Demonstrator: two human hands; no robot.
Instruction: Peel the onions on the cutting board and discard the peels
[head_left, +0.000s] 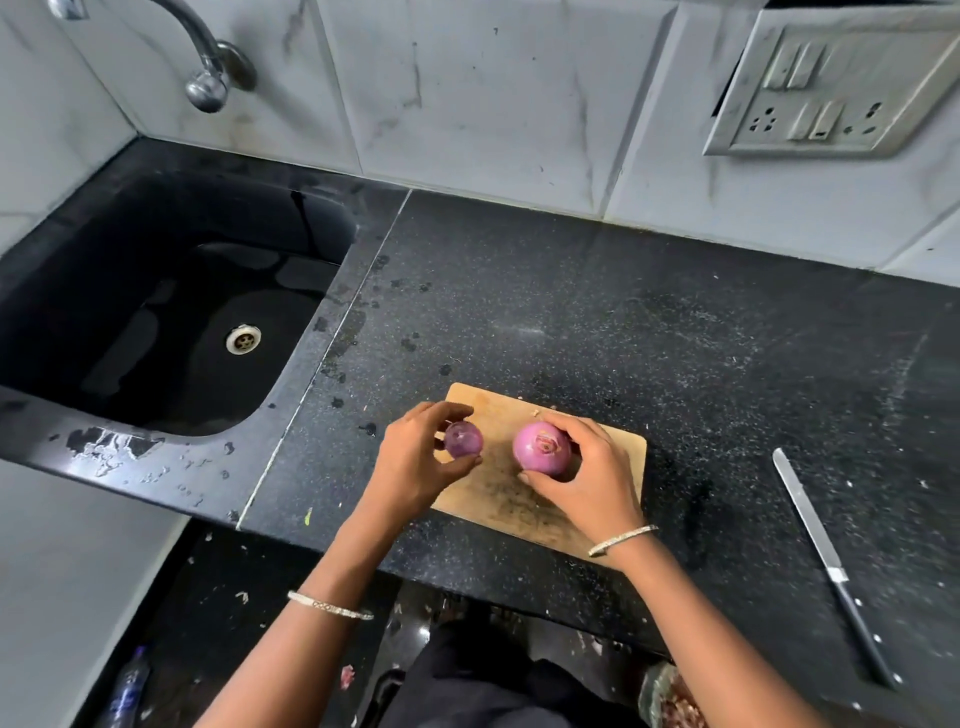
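Note:
A wooden cutting board (618, 457) lies on the black counter near its front edge. My left hand (415, 462) curls round a small, dark purple onion (463, 439) over the board's left end. My right hand (587, 473) grips a larger pink onion (540, 450) at the board's middle, with its cut end facing up. Both onions look smooth and shiny.
A knife (826, 558) with a black handle lies on the counter to the right of the board. A black sink (171, 312) with a tap (208, 67) is at the left. Below the counter, bits of peel lie on the floor, and a bag (670, 696) holds peels.

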